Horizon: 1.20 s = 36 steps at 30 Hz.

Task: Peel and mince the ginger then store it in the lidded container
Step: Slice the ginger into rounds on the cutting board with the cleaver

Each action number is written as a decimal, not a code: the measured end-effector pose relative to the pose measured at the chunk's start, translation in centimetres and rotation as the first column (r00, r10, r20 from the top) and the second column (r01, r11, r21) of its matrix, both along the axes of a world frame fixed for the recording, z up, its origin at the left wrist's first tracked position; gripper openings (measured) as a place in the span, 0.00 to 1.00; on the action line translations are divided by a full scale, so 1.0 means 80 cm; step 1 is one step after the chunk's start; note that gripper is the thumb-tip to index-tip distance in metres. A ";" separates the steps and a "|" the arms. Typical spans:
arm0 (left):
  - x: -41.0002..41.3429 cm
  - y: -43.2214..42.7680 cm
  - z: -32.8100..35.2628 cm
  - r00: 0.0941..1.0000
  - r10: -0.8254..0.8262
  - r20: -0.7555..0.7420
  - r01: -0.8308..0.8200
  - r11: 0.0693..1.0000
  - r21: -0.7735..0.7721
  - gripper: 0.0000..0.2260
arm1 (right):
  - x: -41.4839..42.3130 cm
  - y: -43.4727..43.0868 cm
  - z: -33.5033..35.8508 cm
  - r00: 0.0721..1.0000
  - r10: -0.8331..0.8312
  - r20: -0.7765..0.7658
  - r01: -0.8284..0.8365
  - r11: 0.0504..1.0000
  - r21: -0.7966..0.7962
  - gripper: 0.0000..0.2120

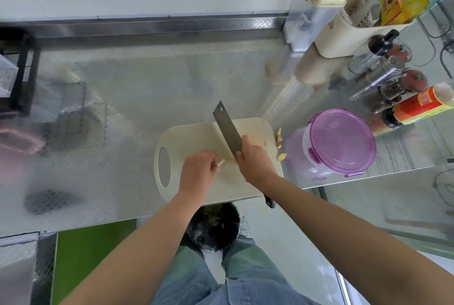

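Your right hand (255,159) is closed firmly round the handle of the broad grey steel cleaver (227,130), whose blade is angled across the cream plastic cutting board (186,137) on the worktop (147,83), evidently ready for the cut. Your left hand (196,169) has its fingers curled down onto the small pale piece of ginger (220,162) to steady it. The ginger protrudes at the fingertips, just left of the blade's heel. The clear round container with the purple clip lid (341,142) stands closed beside the board's right edge, presumably placed for storing.
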<state>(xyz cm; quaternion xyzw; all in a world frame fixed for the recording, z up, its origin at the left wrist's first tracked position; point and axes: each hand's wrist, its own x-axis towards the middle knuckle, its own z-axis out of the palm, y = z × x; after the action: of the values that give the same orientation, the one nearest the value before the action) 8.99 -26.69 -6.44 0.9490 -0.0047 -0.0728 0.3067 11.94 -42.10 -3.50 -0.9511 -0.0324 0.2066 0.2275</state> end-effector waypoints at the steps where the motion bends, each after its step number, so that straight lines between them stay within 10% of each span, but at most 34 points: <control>1: -0.002 0.001 -0.001 1.000 0.010 0.014 -0.010 1.000 -0.022 0.06 | -0.001 -0.001 0.005 1.000 0.021 0.018 -0.021 0.999 0.030 0.03; 36: 0.000 -0.005 -0.001 0.999 0.031 -0.042 -0.031 0.999 0.015 0.00 | -0.011 0.029 0.012 0.988 0.111 -0.109 -0.119 0.990 -0.073 0.06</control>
<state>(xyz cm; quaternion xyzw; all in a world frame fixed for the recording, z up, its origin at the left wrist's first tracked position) 8.96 -27.09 -6.52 0.9493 0.0170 -0.0883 0.3011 11.06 -39.80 -2.57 -0.9437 -0.0671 0.2701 0.1789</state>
